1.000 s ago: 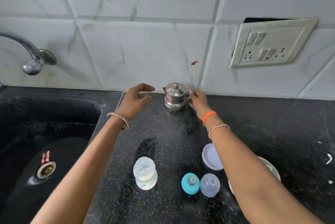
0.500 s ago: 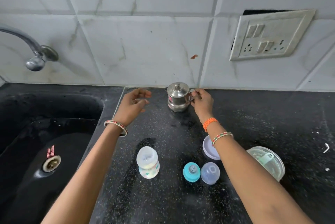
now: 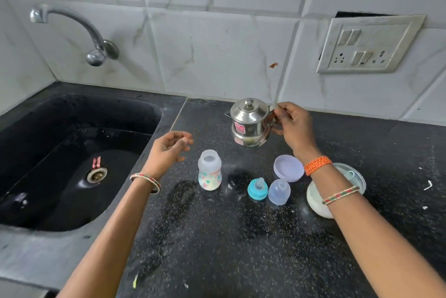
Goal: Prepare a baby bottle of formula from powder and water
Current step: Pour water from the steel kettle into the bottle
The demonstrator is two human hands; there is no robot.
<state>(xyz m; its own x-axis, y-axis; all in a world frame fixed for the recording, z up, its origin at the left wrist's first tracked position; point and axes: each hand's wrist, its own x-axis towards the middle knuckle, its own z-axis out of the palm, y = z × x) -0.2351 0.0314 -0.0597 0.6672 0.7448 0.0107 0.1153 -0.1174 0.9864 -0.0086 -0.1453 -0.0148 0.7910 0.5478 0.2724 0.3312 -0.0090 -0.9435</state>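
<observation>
Countertop (image 3: 241,249) spreads dark and speckled nearest us, bare except where our forearms cross it. Just beyond, we have the parts laid in a loose row: the open baby bottle (image 3: 209,170) stands upright with its mouth clear, ready, we judge, to take water; to its right sit the teal nipple ring (image 3: 257,188) and the clear cap (image 3: 279,191), touching or nearly so, with the lilac lid (image 3: 288,168) behind them and the powder tub (image 3: 321,198) half hidden under our right wrist. Our left hand (image 3: 169,153) hovers beside the bottle, fingers loosely curled and holding nothing, probably placed to steady it. Farther on, our right hand (image 3: 293,129) is closed around the handle of the small steel pot (image 3: 249,124), lid on; whether the pot is lifted off the stone we cannot tell. At the left lies the black sink (image 3: 48,177), and the tap (image 3: 79,30) and switch plate (image 3: 369,44) sit on the tiled wall behind.
</observation>
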